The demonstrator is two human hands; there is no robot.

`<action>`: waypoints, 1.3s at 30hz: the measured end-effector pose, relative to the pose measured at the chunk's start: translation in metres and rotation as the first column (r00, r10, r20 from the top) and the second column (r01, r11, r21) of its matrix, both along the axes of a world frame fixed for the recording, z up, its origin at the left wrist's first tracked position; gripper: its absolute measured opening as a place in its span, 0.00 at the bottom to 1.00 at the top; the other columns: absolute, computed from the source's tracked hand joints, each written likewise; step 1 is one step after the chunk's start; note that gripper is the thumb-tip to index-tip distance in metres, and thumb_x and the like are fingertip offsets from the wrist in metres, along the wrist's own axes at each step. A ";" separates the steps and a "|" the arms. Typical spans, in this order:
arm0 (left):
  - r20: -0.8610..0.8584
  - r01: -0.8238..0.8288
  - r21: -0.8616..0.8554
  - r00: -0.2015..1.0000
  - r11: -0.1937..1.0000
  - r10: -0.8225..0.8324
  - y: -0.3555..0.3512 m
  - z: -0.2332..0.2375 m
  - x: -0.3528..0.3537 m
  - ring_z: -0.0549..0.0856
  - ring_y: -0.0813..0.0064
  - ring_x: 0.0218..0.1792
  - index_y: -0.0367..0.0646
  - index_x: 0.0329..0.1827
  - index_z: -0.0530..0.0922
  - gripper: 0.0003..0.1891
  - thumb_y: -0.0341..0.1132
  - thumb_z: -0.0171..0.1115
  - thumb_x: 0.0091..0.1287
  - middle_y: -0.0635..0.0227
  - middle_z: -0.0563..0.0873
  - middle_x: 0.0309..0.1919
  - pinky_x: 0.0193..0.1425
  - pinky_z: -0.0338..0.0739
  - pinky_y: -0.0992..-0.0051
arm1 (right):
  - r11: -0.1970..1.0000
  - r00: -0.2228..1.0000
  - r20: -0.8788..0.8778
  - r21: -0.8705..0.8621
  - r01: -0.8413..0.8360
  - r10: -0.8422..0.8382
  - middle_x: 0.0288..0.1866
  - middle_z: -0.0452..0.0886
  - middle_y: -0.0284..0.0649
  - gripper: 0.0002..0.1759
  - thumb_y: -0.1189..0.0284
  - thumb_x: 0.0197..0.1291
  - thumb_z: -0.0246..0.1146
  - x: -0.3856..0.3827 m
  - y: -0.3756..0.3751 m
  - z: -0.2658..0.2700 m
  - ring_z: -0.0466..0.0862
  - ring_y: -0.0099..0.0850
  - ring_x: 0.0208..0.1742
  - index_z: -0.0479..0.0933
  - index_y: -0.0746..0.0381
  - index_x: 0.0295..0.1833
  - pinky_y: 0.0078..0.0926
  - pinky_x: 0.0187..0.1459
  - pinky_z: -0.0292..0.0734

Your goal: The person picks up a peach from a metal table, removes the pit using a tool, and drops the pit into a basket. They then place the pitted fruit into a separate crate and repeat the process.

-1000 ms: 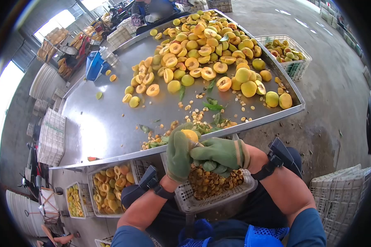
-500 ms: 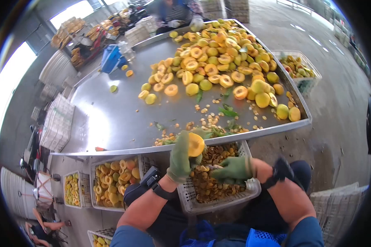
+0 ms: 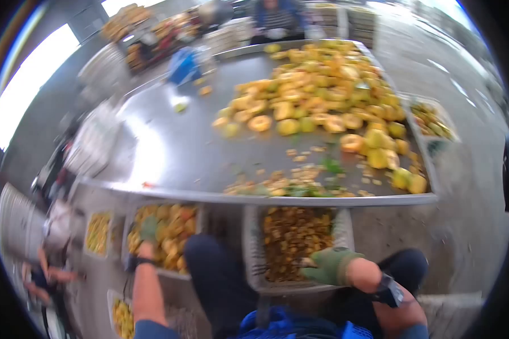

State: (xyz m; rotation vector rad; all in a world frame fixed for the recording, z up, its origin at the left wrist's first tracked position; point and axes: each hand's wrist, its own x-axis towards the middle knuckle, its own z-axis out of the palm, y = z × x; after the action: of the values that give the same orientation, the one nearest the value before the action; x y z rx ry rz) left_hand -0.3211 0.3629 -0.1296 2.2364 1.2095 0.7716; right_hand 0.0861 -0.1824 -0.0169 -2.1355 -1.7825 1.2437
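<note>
Two gloved hands, left at fruit crate, right possibly clenched

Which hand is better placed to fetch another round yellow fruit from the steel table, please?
Probably right: the green-gloved right hand is over the white plastic crate of pits, nearer the round yellow fruit; the left hand is down at the halved-fruit crate.

Pit crate full, brown; fruit crate full, yellow halves.
</note>
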 end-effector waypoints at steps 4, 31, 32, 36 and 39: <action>0.128 0.017 0.421 0.989 0.907 -0.078 -0.032 0.066 0.119 0.83 0.65 0.59 0.34 0.68 0.76 0.17 0.31 0.53 0.80 0.55 0.84 0.61 0.63 0.79 0.69 | 0.992 0.991 -0.056 -0.041 0.123 -0.125 0.53 0.87 0.51 0.26 0.47 0.74 0.50 0.003 -0.002 0.015 0.86 0.53 0.56 0.82 0.53 0.59 0.51 0.59 0.78; 0.460 0.738 -0.604 0.631 0.302 -0.625 -0.303 0.149 0.461 0.89 0.67 0.40 0.33 0.72 0.70 0.29 0.39 0.67 0.72 0.57 0.87 0.51 0.47 0.86 0.66 | 0.182 0.484 -0.599 0.493 0.851 -0.638 0.25 0.78 0.44 0.11 0.67 0.68 0.66 0.053 -0.007 0.028 0.74 0.26 0.27 0.77 0.65 0.40 0.33 0.33 0.75; 0.447 0.817 -0.456 0.554 0.354 -0.703 -0.304 0.147 0.440 0.89 0.67 0.43 0.33 0.73 0.69 0.31 0.40 0.67 0.73 0.57 0.87 0.53 0.49 0.86 0.66 | 0.208 0.510 -0.568 0.511 0.834 -0.646 0.25 0.78 0.44 0.12 0.67 0.68 0.66 0.050 -0.001 0.031 0.74 0.26 0.27 0.77 0.65 0.40 0.34 0.32 0.75; 0.382 0.857 0.062 0.453 0.511 -0.806 -0.311 0.102 0.385 0.87 0.66 0.53 0.34 0.75 0.68 0.33 0.51 0.59 0.77 0.58 0.84 0.58 0.58 0.84 0.67 | 0.412 0.593 -0.476 0.435 0.800 -0.650 0.34 0.83 0.54 0.16 0.60 0.69 0.64 0.037 0.018 0.040 0.81 0.50 0.37 0.78 0.64 0.43 0.45 0.40 0.77; 0.692 0.842 -0.404 0.537 0.358 -0.483 -0.325 0.100 0.368 0.85 0.67 0.56 0.35 0.73 0.72 0.34 0.59 0.46 0.82 0.58 0.84 0.59 0.64 0.81 0.67 | 0.485 0.652 -0.410 0.444 0.753 -0.638 0.38 0.85 0.57 0.17 0.58 0.70 0.63 0.029 0.029 0.032 0.84 0.61 0.43 0.77 0.63 0.45 0.51 0.43 0.78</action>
State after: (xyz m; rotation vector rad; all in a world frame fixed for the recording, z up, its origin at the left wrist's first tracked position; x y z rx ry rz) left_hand 0.0473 0.0375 -0.0297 1.4855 0.1257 0.3226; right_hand 0.1155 -0.1538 0.0155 -1.9169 -0.8210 0.5348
